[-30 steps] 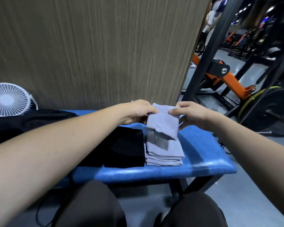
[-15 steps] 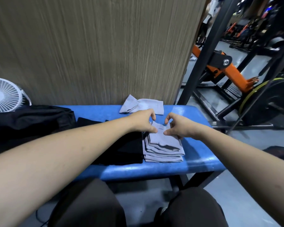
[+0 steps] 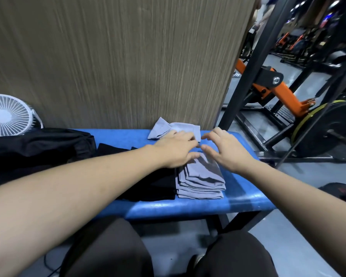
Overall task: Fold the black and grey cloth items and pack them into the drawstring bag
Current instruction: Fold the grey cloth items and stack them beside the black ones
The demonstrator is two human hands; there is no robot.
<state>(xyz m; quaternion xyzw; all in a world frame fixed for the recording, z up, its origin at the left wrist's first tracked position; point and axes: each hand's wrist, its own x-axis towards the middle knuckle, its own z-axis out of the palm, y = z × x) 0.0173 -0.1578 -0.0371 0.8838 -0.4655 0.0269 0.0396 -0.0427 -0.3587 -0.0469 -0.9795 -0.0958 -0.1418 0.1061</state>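
A stack of folded grey cloths (image 3: 201, 180) lies on the blue bench (image 3: 198, 206), with folded black cloths (image 3: 154, 186) right beside it on the left. Near the wall at the bench's back edge lies one loose, crumpled grey cloth (image 3: 164, 127). My left hand (image 3: 177, 148) is stretched past the stack with its fingertips at that loose cloth. My right hand (image 3: 226, 150) hovers beside it with spread, relaxed fingers and holds nothing. A black bag-like bundle (image 3: 38, 144) lies at the bench's left end.
A white fan (image 3: 7, 114) stands at the left against the wood-grain wall (image 3: 118, 56). Black and orange gym machinery (image 3: 278, 90) with a weight plate (image 3: 326, 128) fills the right. My knees (image 3: 108, 248) are below the bench's front edge.
Both hands laid the folded grey cloth on the stack, let go of it, and moved back toward the loose grey cloth by the wall.
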